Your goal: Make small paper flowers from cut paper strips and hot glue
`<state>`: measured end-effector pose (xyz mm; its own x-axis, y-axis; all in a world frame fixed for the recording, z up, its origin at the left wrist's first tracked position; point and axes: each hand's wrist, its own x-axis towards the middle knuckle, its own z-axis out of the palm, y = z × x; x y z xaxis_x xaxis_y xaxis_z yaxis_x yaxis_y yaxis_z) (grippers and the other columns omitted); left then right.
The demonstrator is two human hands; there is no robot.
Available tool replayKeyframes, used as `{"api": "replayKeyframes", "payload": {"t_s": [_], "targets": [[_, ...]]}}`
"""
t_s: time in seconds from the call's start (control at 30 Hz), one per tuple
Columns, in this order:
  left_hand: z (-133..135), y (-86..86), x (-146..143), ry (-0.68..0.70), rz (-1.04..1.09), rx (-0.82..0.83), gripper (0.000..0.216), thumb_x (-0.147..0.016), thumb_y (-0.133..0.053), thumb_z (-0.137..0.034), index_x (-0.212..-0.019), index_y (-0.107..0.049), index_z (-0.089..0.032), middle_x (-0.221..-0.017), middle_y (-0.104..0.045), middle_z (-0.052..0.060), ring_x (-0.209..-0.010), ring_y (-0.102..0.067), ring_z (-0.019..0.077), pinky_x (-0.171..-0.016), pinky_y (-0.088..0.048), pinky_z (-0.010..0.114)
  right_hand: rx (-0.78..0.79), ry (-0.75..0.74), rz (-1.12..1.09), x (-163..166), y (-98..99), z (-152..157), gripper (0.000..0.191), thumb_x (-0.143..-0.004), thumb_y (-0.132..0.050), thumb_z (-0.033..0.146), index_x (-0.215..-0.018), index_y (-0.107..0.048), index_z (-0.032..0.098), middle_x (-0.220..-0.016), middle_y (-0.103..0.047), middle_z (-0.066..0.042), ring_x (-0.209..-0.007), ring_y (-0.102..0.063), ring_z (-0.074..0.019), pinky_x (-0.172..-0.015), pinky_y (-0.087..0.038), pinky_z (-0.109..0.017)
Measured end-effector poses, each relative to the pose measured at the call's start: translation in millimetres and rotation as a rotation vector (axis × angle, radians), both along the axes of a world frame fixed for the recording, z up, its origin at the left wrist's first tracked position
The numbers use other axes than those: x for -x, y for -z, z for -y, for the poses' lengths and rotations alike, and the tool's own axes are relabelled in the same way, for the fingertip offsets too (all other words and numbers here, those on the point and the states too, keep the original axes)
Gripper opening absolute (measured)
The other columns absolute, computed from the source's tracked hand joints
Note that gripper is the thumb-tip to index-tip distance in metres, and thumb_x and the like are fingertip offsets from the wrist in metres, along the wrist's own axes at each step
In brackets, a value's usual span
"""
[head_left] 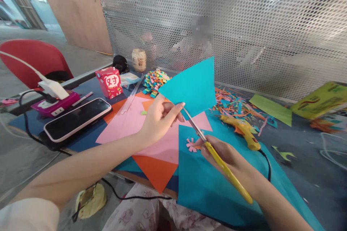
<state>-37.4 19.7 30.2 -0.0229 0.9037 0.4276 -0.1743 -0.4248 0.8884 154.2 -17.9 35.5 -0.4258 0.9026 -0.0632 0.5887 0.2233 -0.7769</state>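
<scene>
Lower centre of the frame: large teal sheet (217,184) hanging over the table edge, with an orange sheet (155,169) and a pink sheet (135,122) to its left. Right hand (227,157), lower right of centre, fingers clenched around yellow-handled scissors (214,155); blades angled up-left, meeting the lower edge of the teal piece (191,86). Left hand (159,117), centre, pinching that piece by its lower edge and holding it up above the table. Small pink paper flower (191,145) lying just beside the blades. Right of centre: yellow glue gun (241,130), paper scraps (233,106) behind it. Left: phone (77,119), red box (110,82). Upper centre: folded paper pile (155,81), jar (139,60), perforated metal screen (244,25).
</scene>
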Motion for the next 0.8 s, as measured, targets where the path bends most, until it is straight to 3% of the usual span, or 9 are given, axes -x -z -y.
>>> {"api": "replayKeyframes", "payload": {"t_s": [0.17,0.33,0.57,0.8], "targets": [[0.2,0.1,-0.9,0.004,0.016,0.014,0.032,-0.084,-0.061,-0.027,-0.066,-0.034,-0.023,-0.052,-0.064,-0.004,-0.037,-0.048,0.0058,-0.037,-0.035,0.022,0.000,-0.007,-0.020,-0.5,1.7,-0.1,0.035,-0.086,-0.046,0.054,-0.086,-0.060,0.022,-0.075,-0.066,-0.005,-0.074,-0.062,-0.0246,-0.064,-0.052,-0.036],[0.2,-0.3,-0.6,0.011,0.016,0.012,0.023,-0.085,-0.061,-0.025,-0.072,-0.041,-0.021,-0.052,-0.064,-0.004,-0.037,-0.049,0.0061,-0.037,-0.035,0.021,0.016,-0.002,-0.031,-3.0,3.4,0.7,0.033,-0.086,-0.046,0.054,-0.086,-0.059,0.024,-0.088,-0.069,-0.007,-0.084,-0.065,-0.0276,-0.066,-0.052,-0.037],[0.7,-2.2,-0.1,0.011,0.007,0.022,0.026,-0.085,-0.060,-0.023,-0.069,-0.040,-0.022,-0.051,-0.063,-0.004,-0.037,-0.048,0.0060,-0.037,-0.035,0.022,0.040,0.006,-0.028,-3.7,3.2,1.5,0.038,-0.085,-0.045,0.060,-0.090,-0.059,0.025,-0.081,-0.066,-0.006,-0.088,-0.064,-0.0303,-0.068,-0.052,-0.040],[1.2,-3.6,0.2,0.008,-0.028,0.039,0.035,-0.085,-0.060,-0.026,-0.063,-0.034,-0.023,-0.049,-0.063,-0.003,-0.036,-0.046,0.0062,-0.037,-0.034,0.023,-0.085,0.034,-0.033,-3.4,3.2,1.1,0.033,-0.085,-0.050,0.054,-0.083,-0.065,0.025,-0.065,-0.063,-0.003,-0.070,-0.065,-0.0258,-0.061,-0.053,-0.036]]}}
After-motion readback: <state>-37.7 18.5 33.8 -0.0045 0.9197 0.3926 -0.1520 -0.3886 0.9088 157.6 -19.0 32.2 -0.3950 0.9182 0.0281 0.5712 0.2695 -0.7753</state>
